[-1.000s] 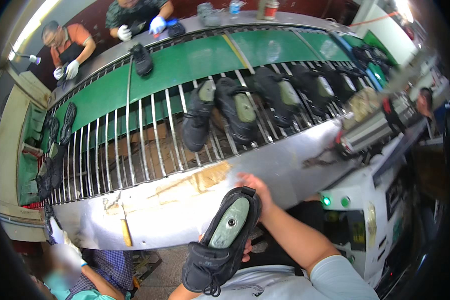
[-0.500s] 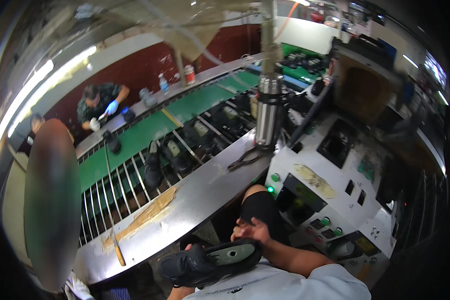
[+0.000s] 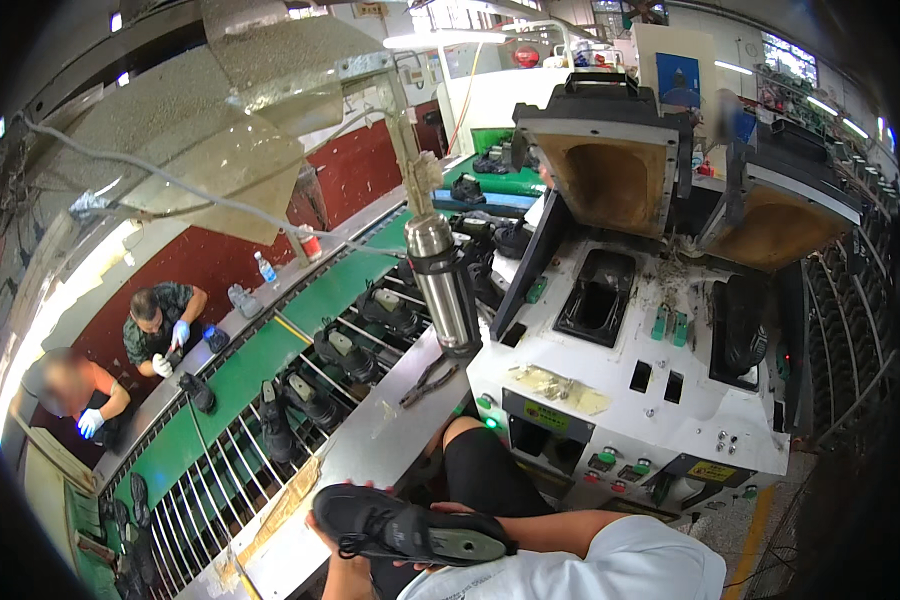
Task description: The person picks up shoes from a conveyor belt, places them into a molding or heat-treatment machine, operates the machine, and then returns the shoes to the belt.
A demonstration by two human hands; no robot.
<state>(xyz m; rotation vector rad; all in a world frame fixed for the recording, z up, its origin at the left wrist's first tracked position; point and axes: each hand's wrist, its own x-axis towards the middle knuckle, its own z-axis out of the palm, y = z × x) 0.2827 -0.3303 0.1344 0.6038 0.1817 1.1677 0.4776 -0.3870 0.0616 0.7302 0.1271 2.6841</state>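
A black lace-up shoe (image 3: 395, 528) lies tilted across my lap, its toe to the left. A grey-green last with a round hole (image 3: 470, 545) fills its opening. My left hand (image 3: 322, 532) is closed round the toe end from below, fingers mostly hidden beneath it. My right hand (image 3: 452, 508) rests against the far side of the shoe near the collar, partly covered by it. To the far left of my hands, more black shoes (image 3: 275, 425) sit on the conveyor's metal rollers.
A white machine (image 3: 560, 385) with buttons and raised lids stands at right, a black shoe (image 3: 742, 330) in its right-hand bay. On the metal ledge are pliers (image 3: 430, 383), a steel flask (image 3: 440, 290) and a wooden-handled tool (image 3: 245, 578). Two co-workers (image 3: 160, 325) work across the green belt (image 3: 240, 385).
My right hand has gone from open beside the heel to the shoe's far side. The view has swung to the right, showing more of the machine.
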